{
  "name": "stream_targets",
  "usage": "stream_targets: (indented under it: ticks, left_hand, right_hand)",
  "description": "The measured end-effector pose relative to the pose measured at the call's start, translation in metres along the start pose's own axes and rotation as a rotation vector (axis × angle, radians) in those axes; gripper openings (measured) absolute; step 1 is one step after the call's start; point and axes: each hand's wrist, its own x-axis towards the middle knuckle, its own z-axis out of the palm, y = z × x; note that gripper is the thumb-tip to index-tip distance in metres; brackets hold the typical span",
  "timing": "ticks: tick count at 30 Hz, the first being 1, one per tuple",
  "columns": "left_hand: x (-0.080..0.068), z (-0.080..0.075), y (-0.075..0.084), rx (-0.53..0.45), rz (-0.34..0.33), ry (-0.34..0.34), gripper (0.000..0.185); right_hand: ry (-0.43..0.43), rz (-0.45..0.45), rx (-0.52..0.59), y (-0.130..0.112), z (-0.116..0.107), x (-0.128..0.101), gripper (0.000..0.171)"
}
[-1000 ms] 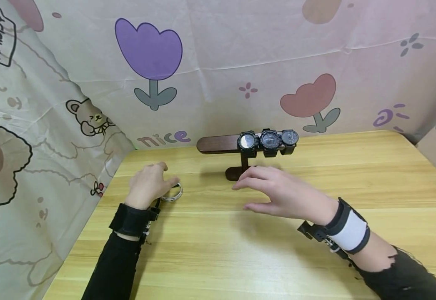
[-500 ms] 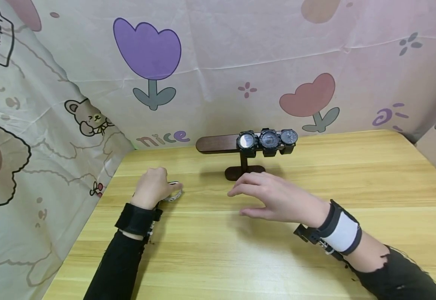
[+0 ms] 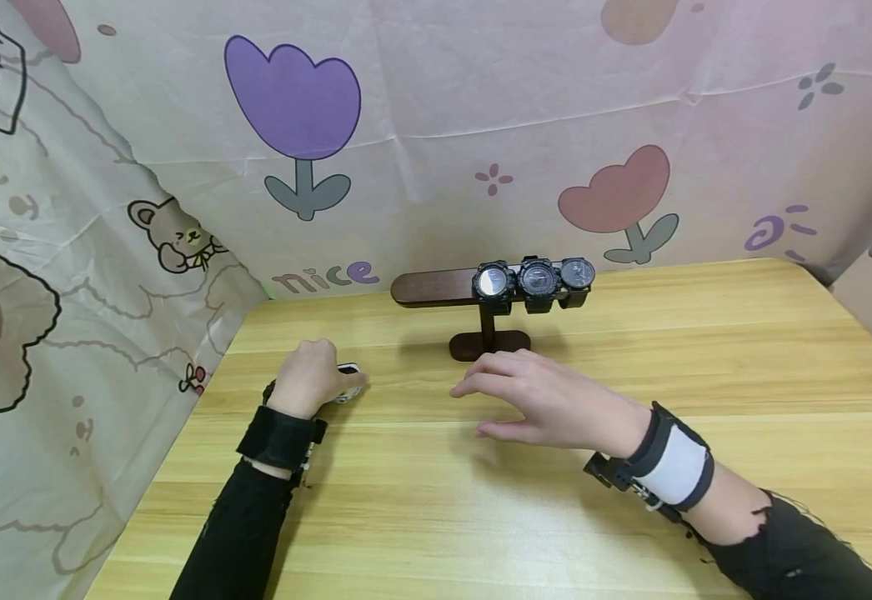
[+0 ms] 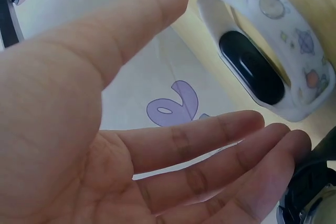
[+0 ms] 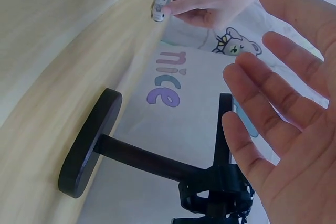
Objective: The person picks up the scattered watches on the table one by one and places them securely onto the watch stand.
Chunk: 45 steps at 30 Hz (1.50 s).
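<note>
**Q:** Where did the work item lie, and what was the state of each hand?

**A:** The printed wristband [image 4: 273, 51] lay on the desk [image 3: 481, 500] toward its left edge, under the left hand [image 3: 308, 379]. In the left wrist view that hand's fingers [image 4: 210, 145] were straight and spread, close to the band but not closed on it; actual contact could not be confirmed. The right hand [image 3: 548, 396] hovered with relaxed, parted fingers, holding nothing, just in front of the stand's base [image 3: 490, 344].

**Q:** How was the band judged to handle?

**A:** Probably light and flexible: a soft white strap around a glossy black module [image 4: 252, 66]. The module looked smooth and likely slippery, so the strap on either side of it was judged the better place to pinch.

**Q:** What else stood nearby?

**A:** A dark wooden T-stand [image 3: 436, 287] near the far edge carried three black watches [image 3: 537, 279] on the right half of its bar. A dark watch [image 4: 310, 192] lay just beside the left fingertips, possibly crowding a grasp. Patterned cloth [image 3: 106, 208] closed off the left and far edges.
</note>
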Motion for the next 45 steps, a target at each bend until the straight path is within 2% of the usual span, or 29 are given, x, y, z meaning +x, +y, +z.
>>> stream_targets:
  ticks: [11,15,21,29,32,36,45]
  left_hand:
    - [0.001,0.004,-0.002,0.007,0.022,0.015,0.070]
    - [0.002,0.005,-0.001,0.005,0.021,0.000,0.068]
    - [0.005,0.005,-0.001,0.004,-0.013,-0.041,0.063]
    - [0.008,0.004,-0.002,-0.041,-0.012,-0.045,0.054]
    - [0.008,0.002,-0.002,-0.053,-0.016,-0.023,0.046]
    - [0.007,-0.002,0.000,-0.053,0.006,0.038,0.040]
    - [0.004,-0.007,0.002,-0.070,0.081,0.198,0.048]
  right_hand:
    - [-0.012,-0.003,0.002,0.000,0.002,0.000,0.041]
    - [-0.009,-0.007,-0.001,0.000,0.003,0.000,0.041]
    - [-0.017,-0.011,-0.004,0.002,0.005,0.000,0.041]
    - [-0.027,-0.002,-0.006,0.002,0.006,-0.001,0.041]
    - [-0.026,0.000,-0.007,0.001,0.005,-0.001,0.041]
    - [-0.025,0.004,-0.009,0.001,0.005,-0.001,0.041]
    - [-0.012,0.003,-0.009,0.002,0.006,-0.001,0.042]
